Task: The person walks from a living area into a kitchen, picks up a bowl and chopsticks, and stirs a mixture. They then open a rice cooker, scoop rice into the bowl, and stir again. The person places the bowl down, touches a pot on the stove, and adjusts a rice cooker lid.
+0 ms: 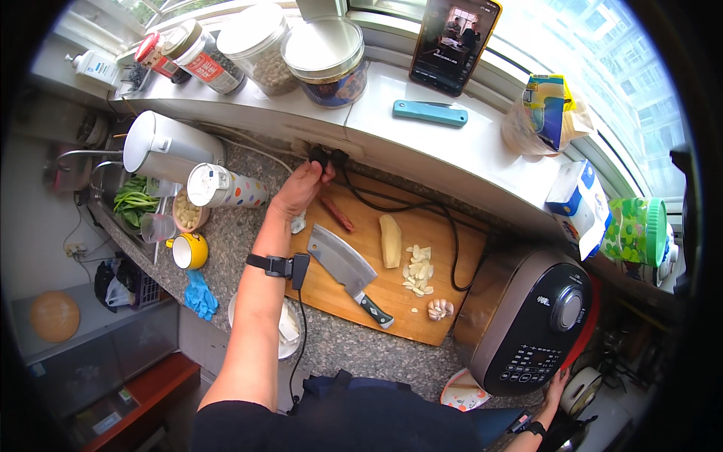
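With its fingers at a black plug (pixel 319 155) in the wall socket, my left hand (pixel 298 189) reaches over the back of a wooden cutting board (pixel 339 302). On the board lie a cleaver (pixel 344 263), a dried sausage (pixel 337 214), a peeled root piece (pixel 391 241), sliced garlic (pixel 418 271) and a garlic bulb (pixel 439 309). My right hand (pixel 556 389) is at the lower right, beside the air fryer (pixel 525 327) and the edge of a red thing (pixel 582 333) behind it; its fingers are partly hidden.
Black cables (pixel 452 237) cross the board's back. A dotted bottle (pixel 229 185), yellow mug (pixel 190 251), blue glove (pixel 200 295) and bowl (pixel 289 355) stand or lie left. The sill holds jars (pixel 325 62), a phone (pixel 452 45) and a teal folding knife (pixel 430 113).
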A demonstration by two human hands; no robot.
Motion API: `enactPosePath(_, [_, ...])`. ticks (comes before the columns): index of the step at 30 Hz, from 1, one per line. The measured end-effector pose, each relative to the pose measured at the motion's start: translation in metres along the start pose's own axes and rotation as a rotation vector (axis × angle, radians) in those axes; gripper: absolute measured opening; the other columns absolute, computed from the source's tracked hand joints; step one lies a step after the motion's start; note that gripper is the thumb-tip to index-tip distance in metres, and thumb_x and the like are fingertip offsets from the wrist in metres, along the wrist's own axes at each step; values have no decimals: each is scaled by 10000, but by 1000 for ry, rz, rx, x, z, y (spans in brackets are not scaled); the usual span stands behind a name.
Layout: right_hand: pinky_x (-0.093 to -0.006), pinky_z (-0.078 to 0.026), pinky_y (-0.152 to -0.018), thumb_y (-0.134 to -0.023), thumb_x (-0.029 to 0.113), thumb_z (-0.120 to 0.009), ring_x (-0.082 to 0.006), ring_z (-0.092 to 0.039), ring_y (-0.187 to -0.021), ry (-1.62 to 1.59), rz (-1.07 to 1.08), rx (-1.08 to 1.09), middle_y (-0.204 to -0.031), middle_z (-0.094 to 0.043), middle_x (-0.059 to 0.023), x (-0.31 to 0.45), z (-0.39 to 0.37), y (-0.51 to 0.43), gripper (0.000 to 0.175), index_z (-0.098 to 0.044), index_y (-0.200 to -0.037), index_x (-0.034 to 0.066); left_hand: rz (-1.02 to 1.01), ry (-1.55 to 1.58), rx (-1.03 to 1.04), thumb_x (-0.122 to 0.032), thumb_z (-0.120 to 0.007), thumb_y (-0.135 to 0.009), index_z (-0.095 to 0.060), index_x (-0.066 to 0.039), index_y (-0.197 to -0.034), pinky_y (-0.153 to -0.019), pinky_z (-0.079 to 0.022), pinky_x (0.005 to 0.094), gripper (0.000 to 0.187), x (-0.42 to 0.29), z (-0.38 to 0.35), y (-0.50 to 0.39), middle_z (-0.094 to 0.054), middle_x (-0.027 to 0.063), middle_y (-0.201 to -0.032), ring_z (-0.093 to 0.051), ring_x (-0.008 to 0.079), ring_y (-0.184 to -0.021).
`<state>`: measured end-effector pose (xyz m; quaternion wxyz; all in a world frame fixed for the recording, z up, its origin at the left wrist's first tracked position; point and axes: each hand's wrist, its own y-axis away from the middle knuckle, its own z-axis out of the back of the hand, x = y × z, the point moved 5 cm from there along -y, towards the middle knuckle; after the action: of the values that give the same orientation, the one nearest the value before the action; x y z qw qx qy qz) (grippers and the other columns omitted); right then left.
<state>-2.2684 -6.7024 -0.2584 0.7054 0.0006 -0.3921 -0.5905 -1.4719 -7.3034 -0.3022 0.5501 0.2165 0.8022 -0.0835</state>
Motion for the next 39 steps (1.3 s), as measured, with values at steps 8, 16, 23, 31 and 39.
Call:
enactPosePath(8, [-559, -371, -1007, -992, 528, -552, -300, -355, -1428, 35, -150, -30, -1587, -361, -104, 0, 5, 9, 759, -162, -1596, 284, 15, 74, -148, -399, -591, -998, -580, -71, -1170, -776, -438, 295, 371, 6, 6, 5, -619, 33, -1138, -560, 144, -977])
enactPosePath(16, [-565, -388, -956, -983, 523, -570, -278, -437, -1373, 65, -98, -34, -1539, -432, -96, -4, 9, 2, 803, -140, -1604, 250, 2, 36, -261, -390, -593, -999, -587, -121, -1145, -812, -461, 301, 305, 11, 7, 6, -619, 7, -1118, -574, 144, -990])
enactPosePath(23, [-544, -354, -897, -961, 574, -553, -303, -379, -1438, 85, -171, -23, -1586, -371, -30, -19, 18, 7, 811, -111, -1595, 329, -89, 197, -360, -309, -616, -1004, -602, -132, -1087, -826, -475, 308, 196, 12, 0, 9, -627, 22, -1082, -576, 151, -972])
enactPosePath(31, [-525, -379, -892, -967, 504, -592, -262, -451, -1335, 68, -124, -26, -1495, -448, -39, -7, 17, 26, 790, -149, -1594, 317, -236, 82, -377, -259, -606, -1017, -609, -121, -1063, -850, -485, 315, 145, 13, -7, 8, -633, 34, -1072, -586, 153, -981])
enactPosePath(39, [-397, -434, -812, -962, 428, -631, -178, -567, -1138, 7, -123, -75, -1298, -591, 0, 12, 4, 41, 789, -179, -1594, 296, -177, 151, -449, -234, -577, -1037, -577, -70, -1148, -931, -508, 357, 198, 16, -2, 4, -635, 50, -1101, -600, 167, -1021])
